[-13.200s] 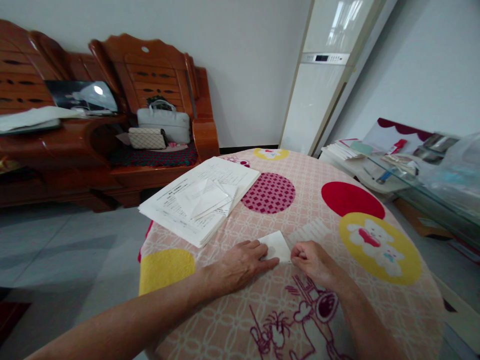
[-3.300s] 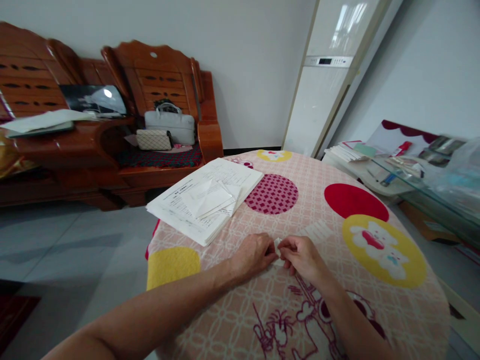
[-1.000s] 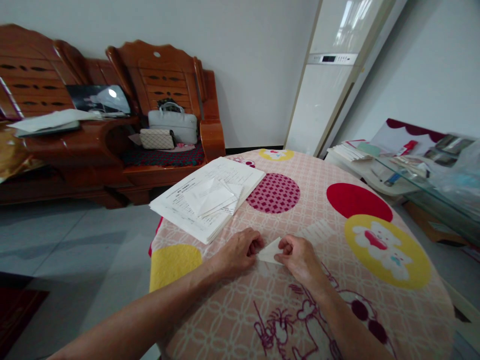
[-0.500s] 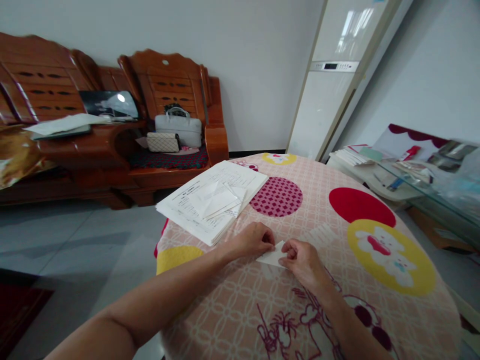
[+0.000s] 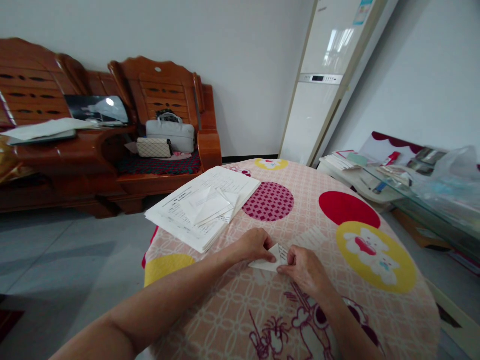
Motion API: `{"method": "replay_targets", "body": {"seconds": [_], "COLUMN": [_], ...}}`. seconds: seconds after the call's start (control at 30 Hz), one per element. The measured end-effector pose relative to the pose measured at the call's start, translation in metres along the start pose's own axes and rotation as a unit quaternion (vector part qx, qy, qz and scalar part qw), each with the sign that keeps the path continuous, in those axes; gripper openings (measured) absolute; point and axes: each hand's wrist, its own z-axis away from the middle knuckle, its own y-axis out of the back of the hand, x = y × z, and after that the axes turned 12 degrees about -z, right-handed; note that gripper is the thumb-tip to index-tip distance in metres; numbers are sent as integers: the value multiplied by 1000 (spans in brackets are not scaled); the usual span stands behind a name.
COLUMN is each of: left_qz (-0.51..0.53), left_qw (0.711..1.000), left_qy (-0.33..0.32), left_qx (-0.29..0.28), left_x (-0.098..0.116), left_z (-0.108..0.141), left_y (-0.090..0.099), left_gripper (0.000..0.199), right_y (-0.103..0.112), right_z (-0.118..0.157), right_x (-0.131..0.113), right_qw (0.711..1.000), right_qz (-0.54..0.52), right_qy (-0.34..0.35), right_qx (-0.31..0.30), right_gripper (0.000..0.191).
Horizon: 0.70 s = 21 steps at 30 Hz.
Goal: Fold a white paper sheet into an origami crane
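A small folded piece of white paper (image 5: 267, 263) lies on the patterned tablecloth (image 5: 221, 300), with printed text showing on its upper right part. My left hand (image 5: 257, 245) grips its left side, thumb on top and fingers curled. At its right edge, my right hand (image 5: 304, 267) pinches the paper between thumb and fingers. Farther off to the left is a stack of printed sheets (image 5: 176, 212), and several folded papers (image 5: 212, 205) rest on top of it.
Wooden chairs (image 5: 165, 90) stand along the wall, one holding a grey handbag (image 5: 170, 134) and a quilted purse (image 5: 153, 148). A tall white air conditioner (image 5: 311, 110) is at the back. On the right, a glass shelf (image 5: 420, 200) carries papers and a plastic bag (image 5: 446, 172).
Printed text now shows on the folded paper, near my right fingers. My left thumb has moved onto the paper. The whole view has shifted slightly, so the furniture appears farther left and lower.
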Motion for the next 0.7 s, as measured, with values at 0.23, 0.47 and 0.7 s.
{"method": "replay_targets", "body": {"seconds": [0.23,0.47,0.7], "left_qz": [79,378,546], "left_qw": [996,923,836], "left_qy": [23,22,-40], "left_qx": [13,68,41], "left_x": [-2,-11,6], "left_z": [-2,-6,-2], "left_y": [-8,-20,-25], "left_gripper": [14,34,39], "right_y": [3,5,-3], "right_z": [-1,-9,-10], "right_x": [6,17,15], "right_qw": [999,960,876], "right_qz": [-11,-280,-481], "right_qy": [-9,-8,0], "right_qx": [37,11,3], "right_gripper": [27,26,34]}}
